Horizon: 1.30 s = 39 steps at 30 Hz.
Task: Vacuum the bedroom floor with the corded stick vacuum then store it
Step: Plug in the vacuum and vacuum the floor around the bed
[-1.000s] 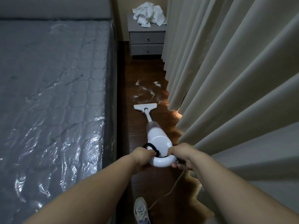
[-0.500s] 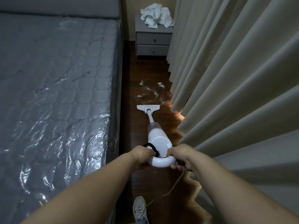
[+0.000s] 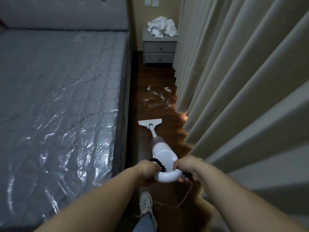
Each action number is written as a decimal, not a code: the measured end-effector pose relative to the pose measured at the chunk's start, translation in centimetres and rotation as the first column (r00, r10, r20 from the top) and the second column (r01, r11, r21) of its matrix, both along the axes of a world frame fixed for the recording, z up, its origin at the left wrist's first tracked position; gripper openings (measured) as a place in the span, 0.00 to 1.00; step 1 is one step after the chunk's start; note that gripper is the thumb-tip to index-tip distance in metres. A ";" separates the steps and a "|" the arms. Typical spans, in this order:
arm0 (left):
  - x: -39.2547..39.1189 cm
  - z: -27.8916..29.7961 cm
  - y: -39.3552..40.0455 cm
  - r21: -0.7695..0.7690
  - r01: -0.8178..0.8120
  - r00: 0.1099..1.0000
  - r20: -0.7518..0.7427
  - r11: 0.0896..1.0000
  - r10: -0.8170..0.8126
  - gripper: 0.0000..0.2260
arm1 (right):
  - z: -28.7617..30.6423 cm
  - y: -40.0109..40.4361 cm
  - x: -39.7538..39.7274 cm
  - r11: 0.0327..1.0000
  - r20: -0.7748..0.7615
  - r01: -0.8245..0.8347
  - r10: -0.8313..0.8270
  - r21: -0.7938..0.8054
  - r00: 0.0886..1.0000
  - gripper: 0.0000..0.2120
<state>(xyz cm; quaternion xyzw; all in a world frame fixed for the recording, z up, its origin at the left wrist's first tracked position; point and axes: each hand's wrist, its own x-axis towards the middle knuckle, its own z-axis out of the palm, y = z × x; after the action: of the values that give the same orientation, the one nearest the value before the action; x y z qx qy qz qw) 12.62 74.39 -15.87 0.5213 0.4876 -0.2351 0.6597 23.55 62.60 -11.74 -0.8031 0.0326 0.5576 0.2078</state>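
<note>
Between the bed (image 3: 63, 97) and the curtains (image 3: 234, 81), on the narrow strip of dark wood floor (image 3: 155, 77), the person stood with both forearms stretched forward and slightly down. The left hand (image 3: 148, 169) gripped the left side of the white stick vacuum (image 3: 164, 154) at its looped handle, fingers curled round it beside a dark band. The right hand (image 3: 188, 167) gripped the right side of the same loop, knuckles up, fingers wrapped under it where the cord (image 3: 185, 196) left the handle and trailed down across the floor. The vacuum leaned away from the person, its floor head (image 3: 150, 123) flat on the boards, just short of a scatter of white dust (image 3: 158, 97). One shoe (image 3: 146, 204) was planted below the handle. At the far end of the strip stood a grey nightstand (image 3: 159, 47) with crumpled white cloth (image 3: 162, 25) on its top.
</note>
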 end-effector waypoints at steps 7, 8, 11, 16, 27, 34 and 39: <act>-2.4 1.1 -1.9 0.040 -0.026 1.000 0.003 0.999 0.026 0.04 | 1.0 -1.9 -2.2 0.999 -0.026 -0.026 0.027 0.046 0.999 0.14; -2.4 1.2 -1.7 0.048 -0.038 0.999 0.010 0.998 0.037 0.04 | 1.1 -1.7 -2.2 0.998 -0.030 -0.026 0.028 0.049 0.999 0.15; -2.1 1.3 -1.0 0.065 -0.062 0.998 0.028 0.996 0.061 0.03 | 1.2 -0.8 -1.6 0.998 -0.053 -0.035 0.038 0.052 0.998 0.14; -0.3 1.1 0.8 0.086 -0.060 0.998 0.030 0.994 0.057 0.04 | 1.2 1.4 0.0 0.999 -0.023 -0.035 0.036 0.042 0.999 0.14; 9.1 -0.8 12.7 0.064 -0.097 0.994 0.047 0.993 0.094 0.14 | -0.2 13.2 9.0 1.000 -0.027 0.017 -0.018 -0.001 0.999 0.07; 14.7 -1.0 20.7 0.103 -0.054 0.998 0.034 0.993 0.051 0.15 | -0.9 20.6 13.7 0.992 -0.011 0.117 -0.117 0.057 0.993 0.08; 17.7 -1.1 24.5 0.084 -0.046 0.999 0.031 0.995 0.043 0.14 | -1.7 24.5 16.6 0.987 -0.007 0.154 -0.154 0.053 0.988 0.13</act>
<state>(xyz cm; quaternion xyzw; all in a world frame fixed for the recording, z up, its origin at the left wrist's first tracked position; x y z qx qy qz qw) 30.29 98.94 -16.96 0.5413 0.4988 -0.1917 0.6492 40.13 87.07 -13.44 -0.7914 0.0798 0.5417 0.2717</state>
